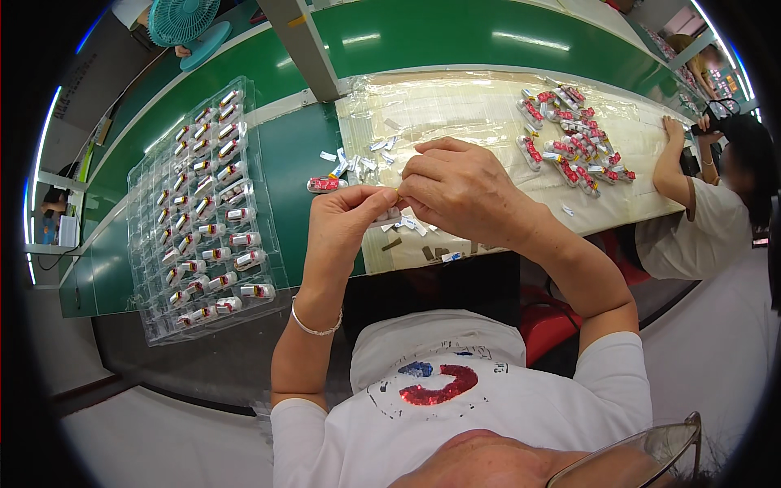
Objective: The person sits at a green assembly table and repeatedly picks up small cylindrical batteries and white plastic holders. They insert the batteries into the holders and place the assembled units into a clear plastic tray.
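My left hand point(348, 218) and my right hand point(457, 185) meet above the near edge of the covered work surface. Thumbs and fingers of both are pinched together around something tiny, with a yellowish speck showing between them; its kind is hidden. Just left of the fingertips lies a small capsule-shaped piece point(327, 185) with a red and white wrap. White and blue paper slips point(370, 161) are scattered beyond my hands, and more slips point(413, 224) lie beneath them. A whitish object shows partly under my left fingers.
At left, a transparent plastic tray point(150, 281) holds rows of similar wrapped pieces. A loose pile of red and white pieces point(582, 146) lies at right, near a co-worker's hand point(674, 128). A metal post point(303, 49) rises behind; a teal fan point(183, 23) stands far left.
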`<state>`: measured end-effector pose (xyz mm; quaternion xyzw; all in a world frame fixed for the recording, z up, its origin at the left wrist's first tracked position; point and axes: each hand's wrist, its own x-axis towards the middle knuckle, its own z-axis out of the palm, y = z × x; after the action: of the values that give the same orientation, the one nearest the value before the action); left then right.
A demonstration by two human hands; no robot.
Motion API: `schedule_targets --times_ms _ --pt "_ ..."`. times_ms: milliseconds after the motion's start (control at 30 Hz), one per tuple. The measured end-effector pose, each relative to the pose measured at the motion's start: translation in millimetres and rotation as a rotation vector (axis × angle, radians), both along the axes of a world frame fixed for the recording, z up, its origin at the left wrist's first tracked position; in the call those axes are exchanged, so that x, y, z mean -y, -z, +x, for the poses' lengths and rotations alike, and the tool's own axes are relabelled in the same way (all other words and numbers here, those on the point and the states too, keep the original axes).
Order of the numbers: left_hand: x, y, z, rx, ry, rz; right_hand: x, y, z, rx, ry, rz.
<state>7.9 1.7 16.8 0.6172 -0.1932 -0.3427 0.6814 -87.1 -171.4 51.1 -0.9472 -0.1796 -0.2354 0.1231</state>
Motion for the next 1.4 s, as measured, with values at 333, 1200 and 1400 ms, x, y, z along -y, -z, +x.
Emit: schedule_targets --times_ms 333,1200,1400 --pt "1.2 -0.6 0.1 -0.028 -0.034 -0.022 1.1 8.8 4.6 0.098 -0.006 0.065" --pt "3.7 7.1 -5.4 -0.283 0.089 -0.206 -5.1 42.5 -2.3 -0.408 -0.094 1.678" --pt "-0.9 5.7 -9.4 -0.045 -0.017 -0.146 -7.8 38.4 0.8 -0.181 -0.043 1.631"
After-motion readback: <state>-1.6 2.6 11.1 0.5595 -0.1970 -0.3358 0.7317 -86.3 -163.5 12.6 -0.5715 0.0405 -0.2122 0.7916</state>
